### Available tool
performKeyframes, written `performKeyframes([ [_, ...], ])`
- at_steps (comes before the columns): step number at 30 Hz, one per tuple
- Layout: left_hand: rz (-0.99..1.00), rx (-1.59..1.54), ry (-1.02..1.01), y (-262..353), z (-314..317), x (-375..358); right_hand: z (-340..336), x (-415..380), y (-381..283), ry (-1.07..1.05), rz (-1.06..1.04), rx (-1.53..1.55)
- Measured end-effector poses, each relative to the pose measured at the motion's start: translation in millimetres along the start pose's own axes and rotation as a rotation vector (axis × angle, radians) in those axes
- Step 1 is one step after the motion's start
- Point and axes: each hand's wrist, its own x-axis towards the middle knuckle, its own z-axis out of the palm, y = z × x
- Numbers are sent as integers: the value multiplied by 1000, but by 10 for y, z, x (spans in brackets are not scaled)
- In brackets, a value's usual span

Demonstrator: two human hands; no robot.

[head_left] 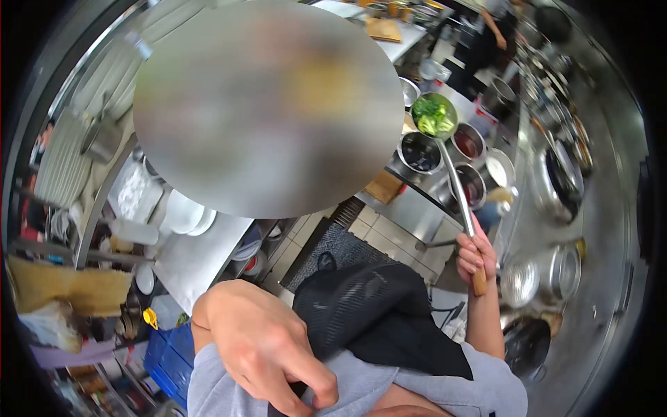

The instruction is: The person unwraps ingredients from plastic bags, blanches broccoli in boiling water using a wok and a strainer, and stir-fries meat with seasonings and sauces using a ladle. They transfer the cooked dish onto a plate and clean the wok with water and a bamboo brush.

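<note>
My right hand (478, 257) is closed around the wooden-ended handle of a long metal ladle (457, 182). Green broccoli (434, 117) fills its bowl, which is held out above the sauce pots. Close to the camera, my left hand (267, 347) is bent in front of my chest with its fingers curled. Its fingertips are by a dark strip at my grey shirt (445, 389); whether they grip it is hard to see. Black cloth (375, 313) covers my front.
Near the ladle stand a pot of dark liquid (420, 151), pots of reddish sauce (468, 141) and a pot with white contents (497, 168). Stacked white plates (187, 212) sit on a left counter. Pans (556, 174) line the right. A co-worker (497, 28) stands behind. A large blurred oval hides the upper middle.
</note>
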Motion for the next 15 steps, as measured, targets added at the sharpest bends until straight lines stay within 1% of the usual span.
performKeyframes([
  [1, -110, -119, 4, 116, -2, -124, 9, 367, 87, -41, 55, -2],
  [2, -116, -94, 42, 218, -21, -259, 69, 724, 205, -54, 82, 22],
  [4, -21, 130, 192, 407, -73, -502, 146, 1441, 390, -121, 167, 45],
  [6, -27, 162, 271, 512, -45, -855, 339, 2120, 555, -150, 263, 34],
  [8, -23, 181, 346, 504, 53, -1234, 526, 2755, 735, -177, 301, -54],
  [10, -20, 233, 637, 419, 176, -1565, 521, 3408, 941, -242, 306, -214],
  [11, -75, 208, 664, 430, 204, -1700, 534, 3667, 1043, -201, 288, -416],
  [12, -71, 215, 671, 407, 240, -1792, 571, 3895, 1165, -164, 265, -617],
  [14, -152, 238, 885, 314, 373, -1923, 697, 4195, 1470, 37, 181, -1041],
  [15, -179, 251, 950, 263, 438, -2005, 634, 4372, 1500, 53, 169, -1207],
])
